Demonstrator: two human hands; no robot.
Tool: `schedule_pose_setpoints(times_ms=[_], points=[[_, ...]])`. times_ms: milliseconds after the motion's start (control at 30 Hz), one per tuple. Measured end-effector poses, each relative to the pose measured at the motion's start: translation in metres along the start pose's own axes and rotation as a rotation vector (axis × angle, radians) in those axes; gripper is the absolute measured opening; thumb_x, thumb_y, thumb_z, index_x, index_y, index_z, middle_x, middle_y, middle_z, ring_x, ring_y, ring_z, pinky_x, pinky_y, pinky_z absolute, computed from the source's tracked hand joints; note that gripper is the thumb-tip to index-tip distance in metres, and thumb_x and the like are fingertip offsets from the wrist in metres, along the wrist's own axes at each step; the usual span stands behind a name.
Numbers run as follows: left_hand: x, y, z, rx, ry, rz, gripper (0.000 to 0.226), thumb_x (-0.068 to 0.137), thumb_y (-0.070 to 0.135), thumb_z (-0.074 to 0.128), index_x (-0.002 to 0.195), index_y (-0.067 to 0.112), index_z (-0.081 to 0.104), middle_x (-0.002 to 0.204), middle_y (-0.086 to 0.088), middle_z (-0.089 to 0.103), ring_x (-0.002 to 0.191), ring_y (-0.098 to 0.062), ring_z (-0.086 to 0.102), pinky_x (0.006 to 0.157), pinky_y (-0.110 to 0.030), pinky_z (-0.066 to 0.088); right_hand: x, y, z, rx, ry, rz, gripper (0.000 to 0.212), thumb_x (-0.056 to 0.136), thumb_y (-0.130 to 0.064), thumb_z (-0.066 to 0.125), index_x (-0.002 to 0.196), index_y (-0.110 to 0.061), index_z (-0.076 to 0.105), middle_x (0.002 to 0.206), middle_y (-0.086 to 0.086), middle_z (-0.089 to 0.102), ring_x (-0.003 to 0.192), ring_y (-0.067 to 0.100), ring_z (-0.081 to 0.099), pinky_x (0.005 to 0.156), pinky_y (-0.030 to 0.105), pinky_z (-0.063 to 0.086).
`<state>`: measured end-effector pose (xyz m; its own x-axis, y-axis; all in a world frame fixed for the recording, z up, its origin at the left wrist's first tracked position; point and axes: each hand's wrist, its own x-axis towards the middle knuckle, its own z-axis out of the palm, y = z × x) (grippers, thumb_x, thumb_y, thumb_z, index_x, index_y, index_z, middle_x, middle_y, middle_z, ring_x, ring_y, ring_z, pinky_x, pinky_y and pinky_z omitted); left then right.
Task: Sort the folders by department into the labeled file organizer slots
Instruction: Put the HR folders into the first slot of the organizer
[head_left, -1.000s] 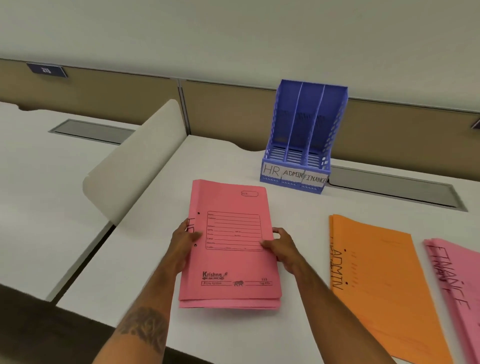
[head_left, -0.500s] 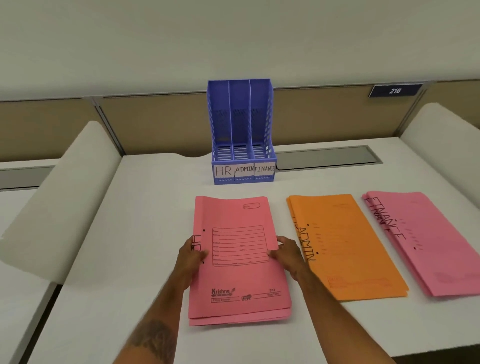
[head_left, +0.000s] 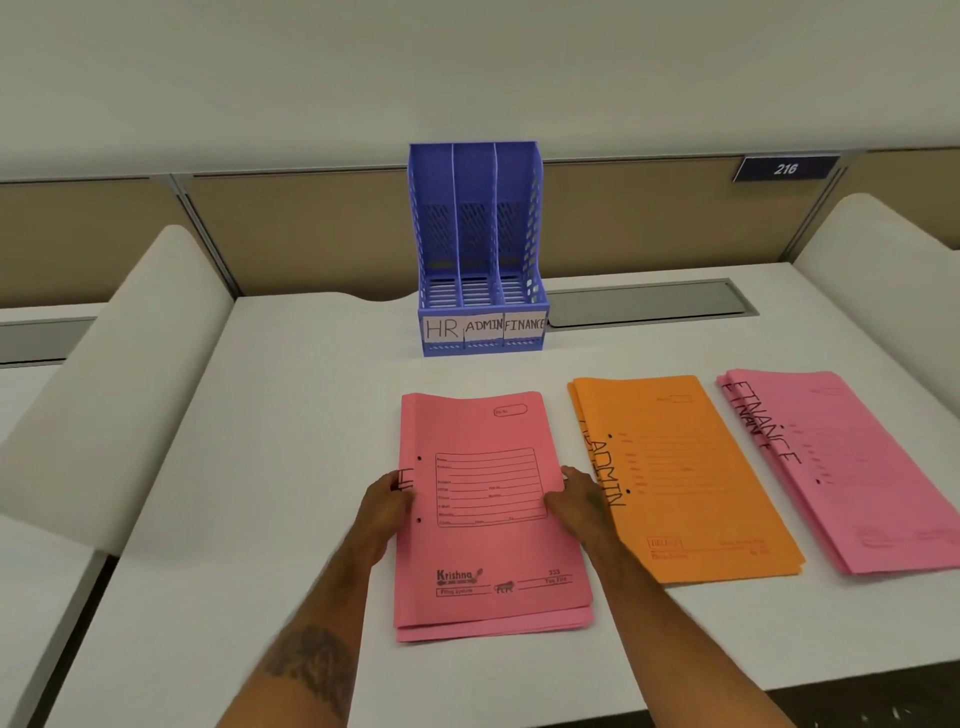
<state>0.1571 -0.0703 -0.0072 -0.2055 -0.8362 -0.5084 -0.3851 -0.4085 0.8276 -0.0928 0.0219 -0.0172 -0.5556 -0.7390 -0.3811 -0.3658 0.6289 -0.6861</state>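
Observation:
A pink stack of HR folders lies on the white desk in front of me. My left hand grips its left edge, covering part of the handwritten label. My right hand grips its right edge. To the right lie an orange ADMIN stack and a pink FINANCE stack. A blue three-slot file organizer stands at the back, its slots labelled HR, ADMIN and FINANCE from left to right, all without folders.
White curved dividers stand at the left and right of the desk. A grey cable flap sits behind the organizer, below a tan partition bearing a sign "216". The desk's front edge runs near the bottom right.
The view has swung left to right, centring the organizer and bringing all three stacks into sight. Both hands stay on the pink HR stack's edges.

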Motion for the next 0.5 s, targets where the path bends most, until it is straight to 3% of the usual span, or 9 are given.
schedule_pose_setpoints(times_ms=[133, 300, 367, 500], points=[[-0.004, 0.000, 0.000, -0.013, -0.010, -0.002, 0.030, 0.101, 0.008, 0.046, 0.129, 0.010, 0.057, 0.122, -0.009, 0.067, 0.108, -0.027, 0.067, 0.097, -0.047, 0.054, -0.001, 0.000, 0.003, -0.082, 0.031, -0.049, 0.051, 0.089, -0.016, 0.061, 0.137, -0.007, 0.048, 0.132, 0.011, 0.060, 0.109, 0.024, 0.058, 0.077, 0.019, 0.040], [-0.015, -0.008, 0.005, 0.076, 0.072, 0.013, 0.029, 0.097, 0.021, 0.061, 0.121, 0.006, 0.056, 0.121, -0.012, 0.066, 0.105, -0.030, 0.067, 0.094, -0.049, 0.055, -0.003, 0.000, 0.007, -0.113, 0.004, -0.015, 0.068, 0.090, -0.025, 0.062, 0.149, -0.011, 0.032, 0.146, 0.013, 0.046, 0.130, 0.030, 0.047, 0.099, 0.036, 0.046], [-0.017, -0.013, 0.005, 0.168, 0.119, 0.008, 0.036, 0.093, 0.028, 0.066, 0.116, 0.001, 0.057, 0.119, -0.016, 0.064, 0.107, -0.035, 0.064, 0.095, -0.052, 0.053, -0.005, 0.000, 0.008, -0.125, 0.006, -0.013, 0.066, 0.089, -0.025, 0.062, 0.148, -0.011, 0.034, 0.142, 0.012, 0.050, 0.126, 0.030, 0.051, 0.096, 0.035, 0.048], [-0.022, -0.019, 0.008, 0.288, 0.112, 0.035, 0.045, 0.091, 0.034, 0.068, 0.124, 0.004, 0.062, 0.125, -0.016, 0.065, 0.116, -0.036, 0.060, 0.103, -0.052, 0.047, -0.010, 0.002, 0.010, -0.111, 0.012, -0.010, 0.066, 0.088, -0.025, 0.063, 0.146, -0.010, 0.035, 0.138, 0.011, 0.054, 0.121, 0.028, 0.055, 0.092, 0.033, 0.050]])
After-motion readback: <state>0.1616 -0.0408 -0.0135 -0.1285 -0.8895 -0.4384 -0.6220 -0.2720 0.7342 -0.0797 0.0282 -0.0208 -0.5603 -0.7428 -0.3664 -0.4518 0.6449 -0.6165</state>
